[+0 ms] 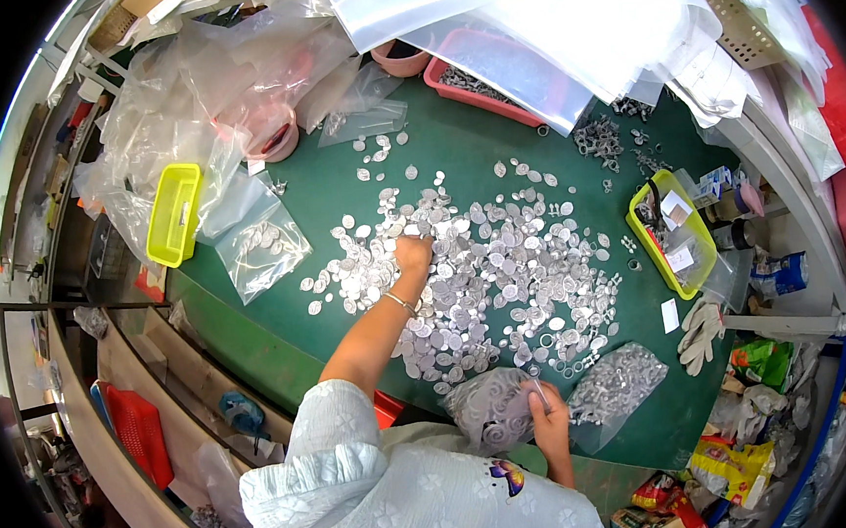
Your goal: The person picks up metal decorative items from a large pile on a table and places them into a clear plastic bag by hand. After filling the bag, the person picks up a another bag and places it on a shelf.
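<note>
A wide heap of small flat silver-grey metal pieces (456,291), mostly oval and pendant-like, spreads over the green table. My left hand (414,254) reaches into its upper left part with curled fingers; whatever they hold is hidden. Near the front edge, my right hand (551,418) pinches the rim of a clear plastic bag (492,411) that bulges with grey pieces. Right beside that hand lies another clear bag (620,388), full of small metal parts. A flatter clear bag (262,241) with a few oval pieces rests to the left of the heap.
Yellow-green trays (174,215) (700,235) stand at both sides. A pink tray (490,102) of metal parts sits at the back, partly under clear plastic sheets (524,21). A work glove (702,336) and white card (670,316) lie at right. Loose grey parts (599,141) lie back right.
</note>
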Demonstrator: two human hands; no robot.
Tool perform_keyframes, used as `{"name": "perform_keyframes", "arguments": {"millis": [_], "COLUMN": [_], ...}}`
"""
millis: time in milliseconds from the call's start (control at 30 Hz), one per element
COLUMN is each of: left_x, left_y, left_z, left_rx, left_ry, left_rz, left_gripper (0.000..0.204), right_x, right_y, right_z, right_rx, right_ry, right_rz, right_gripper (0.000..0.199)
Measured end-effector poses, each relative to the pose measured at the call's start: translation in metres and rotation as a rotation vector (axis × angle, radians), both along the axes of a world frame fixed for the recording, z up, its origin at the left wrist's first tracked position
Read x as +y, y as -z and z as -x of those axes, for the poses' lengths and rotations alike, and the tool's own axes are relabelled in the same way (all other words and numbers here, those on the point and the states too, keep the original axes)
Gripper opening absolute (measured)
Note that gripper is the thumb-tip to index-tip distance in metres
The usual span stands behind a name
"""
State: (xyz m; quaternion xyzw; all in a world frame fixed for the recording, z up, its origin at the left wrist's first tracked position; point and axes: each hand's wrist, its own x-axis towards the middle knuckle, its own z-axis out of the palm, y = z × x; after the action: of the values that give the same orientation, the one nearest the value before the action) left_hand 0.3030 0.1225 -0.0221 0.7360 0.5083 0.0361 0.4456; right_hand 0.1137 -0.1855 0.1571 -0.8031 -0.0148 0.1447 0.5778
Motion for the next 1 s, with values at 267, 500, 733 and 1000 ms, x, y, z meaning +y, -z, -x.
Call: {"name": "perform_keyframes", "arguments": {"millis": [267, 500, 733, 1000], "left_x": [-0.009, 0.007, -0.002, -0.081], "left_y": [-0.019, -0.065, -0.126, -0.249], "left_z": [0.015, 0.058, 0.075, 0.144], "left_rx": [-0.259, -0.393, -0.578, -0.381], "left_ry": [-0.055, 0.428, 0.053, 0.349], "left_rz": [0.052, -0.517, 1.045, 1.441], "left_gripper": [0.02, 0.024, 0.018, 0.021], "right_x": [0.0, 0.0, -0.003, -0.008], "right_y": [-0.007, -0.006, -0.01, -0.01], "right_z": [-0.003, -0.001, -0.005, -0.004], "right_rx": [-0.002, -0.048, -0.046, -0.109], "right_ry": [-0.008, -0.053, -0.053, -0.004], "right_rz": [0.011, 0.013, -0.009, -0.044], "right_gripper": [0.02, 0.021, 0.019, 0.021]}}
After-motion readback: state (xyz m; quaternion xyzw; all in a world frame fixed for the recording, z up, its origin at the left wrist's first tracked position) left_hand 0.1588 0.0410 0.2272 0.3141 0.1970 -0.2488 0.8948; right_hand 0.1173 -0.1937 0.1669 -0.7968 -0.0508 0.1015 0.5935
